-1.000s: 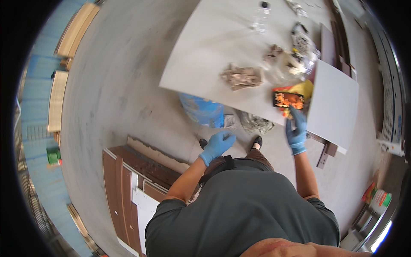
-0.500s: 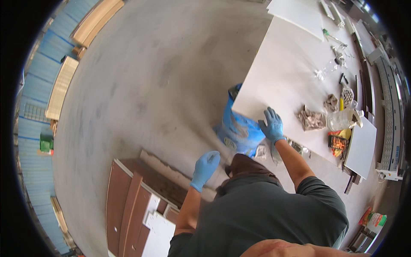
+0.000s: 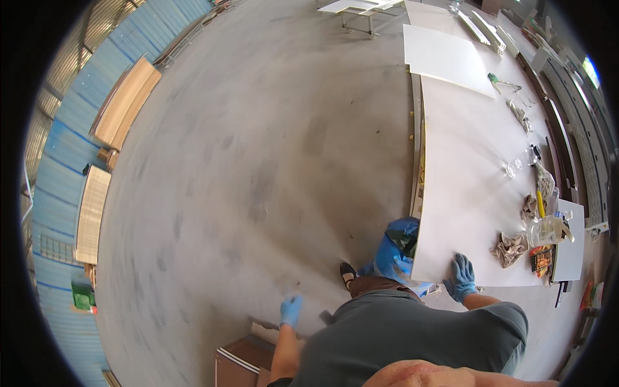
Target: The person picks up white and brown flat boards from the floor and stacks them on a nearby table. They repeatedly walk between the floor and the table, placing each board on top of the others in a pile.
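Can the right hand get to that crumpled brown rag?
Probably yes: the right hand is by the edge of the table, the rag lies ahead to its right, and nothing shows between them.

L hand (image 3: pixel 291 311), blue-gloved, is out over floor (image 3: pixel 258 174), a bit blurred; grip unclear. R hand (image 3: pixel 460 278), also blue-gloved, is at table's (image 3: pixel 454 168) nr edge, fingers extended over the top. Blue bag (image 3: pixel 392 250) is partly hidden by table corner, L of R hand; 1 dark shoe (image 3: pixel 348 273) shows nr it. On table, R side: 2 brown rags (image 3: pixel 509 249), clear jug (image 3: pixel 545 232), phone (image 3: pixel 541 260) on jug's nr side, clear bottle (image 3: pixel 516 165) farther up. White board (image 3: pixel 448 59) lies on table's far part. Far L: blue wall (image 3: pixel 57 213) w/ 2 wood stacks (image 3: pixel 91 216) & green box (image 3: pixel 82 295). Brown boards (image 3: pixel 240 369) at bottom, by L forearm (image 3: pixel 285 355).
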Tool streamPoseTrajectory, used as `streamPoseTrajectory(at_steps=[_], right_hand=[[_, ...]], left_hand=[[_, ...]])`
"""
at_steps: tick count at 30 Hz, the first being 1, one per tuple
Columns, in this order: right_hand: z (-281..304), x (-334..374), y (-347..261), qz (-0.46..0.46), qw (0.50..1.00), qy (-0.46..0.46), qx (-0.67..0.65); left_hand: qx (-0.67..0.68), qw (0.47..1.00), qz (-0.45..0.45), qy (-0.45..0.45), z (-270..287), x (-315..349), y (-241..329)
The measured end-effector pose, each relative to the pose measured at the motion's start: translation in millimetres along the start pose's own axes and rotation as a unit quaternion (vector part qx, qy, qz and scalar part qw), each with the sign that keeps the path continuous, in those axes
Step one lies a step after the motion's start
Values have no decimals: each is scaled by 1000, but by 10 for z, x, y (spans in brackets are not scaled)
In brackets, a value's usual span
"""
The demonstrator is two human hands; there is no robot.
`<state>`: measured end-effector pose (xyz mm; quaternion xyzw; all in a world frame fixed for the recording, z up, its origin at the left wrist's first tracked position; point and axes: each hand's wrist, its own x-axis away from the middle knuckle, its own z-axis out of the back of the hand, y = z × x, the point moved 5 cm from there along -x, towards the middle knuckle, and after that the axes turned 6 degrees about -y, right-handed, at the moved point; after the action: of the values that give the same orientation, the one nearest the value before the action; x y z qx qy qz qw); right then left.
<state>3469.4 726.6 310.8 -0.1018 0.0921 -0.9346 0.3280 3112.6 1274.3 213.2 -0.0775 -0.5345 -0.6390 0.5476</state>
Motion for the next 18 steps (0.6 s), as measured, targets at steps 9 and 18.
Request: streamPoseTrajectory(at_steps=[9,18], right_hand=[[585,-2209,-1170,-13,991,133,-6],[333,-5594,-2686,63,963,-16,-260]], left_hand=[[225,921,318,7,1035,-976,-300],[-184,975,82,-93,1674,-4740,2939]])
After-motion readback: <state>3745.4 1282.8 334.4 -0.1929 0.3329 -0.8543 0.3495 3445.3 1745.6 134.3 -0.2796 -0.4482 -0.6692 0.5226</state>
